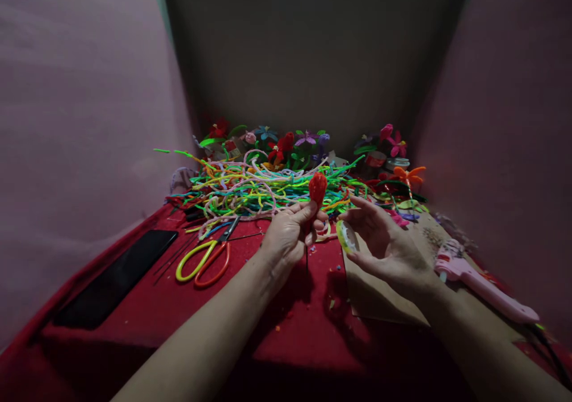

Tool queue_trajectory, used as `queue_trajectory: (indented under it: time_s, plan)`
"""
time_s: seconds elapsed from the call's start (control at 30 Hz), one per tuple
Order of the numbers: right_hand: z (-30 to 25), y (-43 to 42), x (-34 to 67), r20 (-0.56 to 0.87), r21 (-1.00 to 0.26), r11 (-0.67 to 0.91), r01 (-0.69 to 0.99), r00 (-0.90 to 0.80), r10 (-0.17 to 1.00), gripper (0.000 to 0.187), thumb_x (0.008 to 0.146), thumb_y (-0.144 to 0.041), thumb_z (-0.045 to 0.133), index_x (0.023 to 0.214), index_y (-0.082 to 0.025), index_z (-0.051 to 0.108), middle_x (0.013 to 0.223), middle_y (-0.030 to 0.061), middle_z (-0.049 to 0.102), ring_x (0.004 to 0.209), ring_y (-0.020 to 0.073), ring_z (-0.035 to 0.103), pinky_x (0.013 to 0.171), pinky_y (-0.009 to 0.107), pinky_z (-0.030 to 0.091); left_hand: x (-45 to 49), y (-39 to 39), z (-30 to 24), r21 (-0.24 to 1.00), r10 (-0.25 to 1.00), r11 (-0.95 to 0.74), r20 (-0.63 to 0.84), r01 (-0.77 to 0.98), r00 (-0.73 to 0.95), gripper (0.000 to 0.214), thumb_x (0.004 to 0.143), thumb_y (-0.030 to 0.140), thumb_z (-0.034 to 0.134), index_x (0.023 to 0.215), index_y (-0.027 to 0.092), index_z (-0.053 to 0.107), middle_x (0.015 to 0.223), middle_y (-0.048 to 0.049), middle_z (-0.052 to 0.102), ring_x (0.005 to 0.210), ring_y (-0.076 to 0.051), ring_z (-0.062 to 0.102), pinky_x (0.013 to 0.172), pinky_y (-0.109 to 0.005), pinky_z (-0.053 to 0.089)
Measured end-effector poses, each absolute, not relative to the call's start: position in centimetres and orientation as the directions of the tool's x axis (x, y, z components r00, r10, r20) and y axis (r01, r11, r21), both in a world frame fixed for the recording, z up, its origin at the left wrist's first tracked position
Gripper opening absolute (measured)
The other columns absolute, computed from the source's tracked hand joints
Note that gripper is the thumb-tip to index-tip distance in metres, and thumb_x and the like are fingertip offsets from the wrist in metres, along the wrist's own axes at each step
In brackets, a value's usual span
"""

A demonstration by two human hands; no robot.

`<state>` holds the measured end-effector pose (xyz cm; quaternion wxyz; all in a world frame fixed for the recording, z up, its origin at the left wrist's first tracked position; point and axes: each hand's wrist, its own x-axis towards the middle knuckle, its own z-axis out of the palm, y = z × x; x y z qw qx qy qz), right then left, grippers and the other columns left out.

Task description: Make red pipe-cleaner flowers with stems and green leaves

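Note:
My left hand (295, 226) is closed around the base of a red pipe-cleaner flower bud (317, 187), held upright. Its dark thin stem (307, 259) pokes out below my fingers. Just to the right, my right hand (386, 241) grips a roll of yellow-green tape (346, 237) on edge between thumb and fingers. The roll is apart from the bud. A pair of scissors (210, 259) with one yellow and one orange handle loop lies left of my left forearm.
A large heap of coloured pipe cleaners (259, 190) spans the back, with finished pipe-cleaner flowers (281, 149) behind it. A black phone (118, 277) lies left on the red cloth (147, 307). At right, a pink glue gun (487, 286) rests on a brown board (379, 301).

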<state>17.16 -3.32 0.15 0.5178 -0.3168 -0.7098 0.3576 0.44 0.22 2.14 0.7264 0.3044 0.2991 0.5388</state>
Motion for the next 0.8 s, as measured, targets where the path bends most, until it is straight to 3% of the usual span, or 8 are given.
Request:
queue_trajectory:
  time_s: [0.13, 0.33, 0.5, 0.63, 0.73, 0.8]
  plan:
    - [0.2, -3.7, 16.3, 0.49, -0.849, 0.52, 0.089, -0.234, 0.84, 0.063, 0.071, -0.017, 0.064, 0.126, -0.027, 0.036, 0.111, 0.007, 0.051, 0.108, 0.0198, 0.051, 0.098, 0.039, 0.039, 0.7, -0.1, 2.0, 0.774, 0.965, 0.212, -0.071, -0.597, 0.251, 0.012, 0.082, 0.015, 0.055, 0.072, 0.01, 0.057, 0.06, -0.0041, 0.063, 0.038, -0.005, 0.052, 0.033, -0.012, 0.034]
    - [0.2, -3.6, 16.1, 0.429, -0.9, 0.432, -0.054, -0.286, 0.857, 0.065, 0.069, -0.021, 0.066, 0.125, -0.028, 0.034, 0.11, 0.0076, 0.052, 0.11, 0.0209, 0.051, 0.098, 0.041, 0.04, 0.8, -0.1, 1.5, 0.79, 0.954, 0.215, -0.043, -0.574, 0.298, 0.011, 0.078, 0.018, 0.059, 0.07, 0.01, 0.057, 0.058, -0.0038, 0.063, 0.038, -0.005, 0.05, 0.031, -0.012, 0.03]
    - [0.0, -3.2, 16.8, 0.32, -0.947, 0.292, -0.134, -0.293, 0.901, 0.064, 0.065, -0.02, 0.067, 0.123, -0.028, 0.041, 0.104, 0.0056, 0.055, 0.106, 0.0213, 0.053, 0.093, 0.04, 0.042, 0.7, 0.0, 1.3, 0.843, 0.953, 0.135, 0.034, -0.52, 0.301, 0.018, 0.07, 0.024, 0.069, 0.066, 0.011, 0.057, 0.055, -0.0009, 0.06, 0.042, -0.007, 0.053, 0.041, -0.016, 0.041]
    - [0.5, -3.1, 17.4, 0.073, -0.971, -0.026, -0.237, -0.399, 0.914, 0.043, 0.068, -0.019, 0.055, 0.111, -0.024, 0.053, 0.087, 0.0034, 0.06, 0.071, 0.0148, 0.057, 0.063, 0.03, 0.049, 0.6, -0.3, 1.6, 0.902, 0.94, 0.008, 0.14, -0.432, 0.311, 0.019, 0.071, 0.027, 0.067, 0.067, 0.012, 0.058, 0.056, -0.0011, 0.06, 0.044, -0.008, 0.054, 0.045, -0.018, 0.042]
    - [0.9, -3.2, 17.6, -0.106, -0.927, -0.282, -0.249, -0.546, 0.831, 0.029, 0.07, -0.029, 0.048, 0.095, -0.018, 0.058, 0.068, 0.0033, 0.059, 0.051, 0.0129, 0.051, 0.043, 0.024, 0.039, 0.6, -0.5, 1.8, 0.918, 0.935, -0.07, 0.197, -0.389, 0.295, 0.018, 0.073, 0.027, 0.065, 0.066, 0.012, 0.058, 0.056, -0.0005, 0.06, 0.044, -0.007, 0.052, 0.046, -0.018, 0.041]
    - [1.0, -3.3, 17.6, -0.16, -0.908, -0.353, -0.225, -0.594, 0.789, 0.029, 0.069, -0.034, 0.047, 0.086, -0.015, 0.06, 0.062, 0.0049, 0.058, 0.049, 0.0138, 0.05, 0.038, 0.021, 0.033, 0.7, -0.6, 1.8, 0.925, 0.935, -0.11, 0.22, -0.363, 0.277, 0.019, 0.073, 0.029, 0.064, 0.066, 0.013, 0.058, 0.056, 0.0002, 0.059, 0.044, -0.007, 0.051, 0.047, -0.019, 0.041]
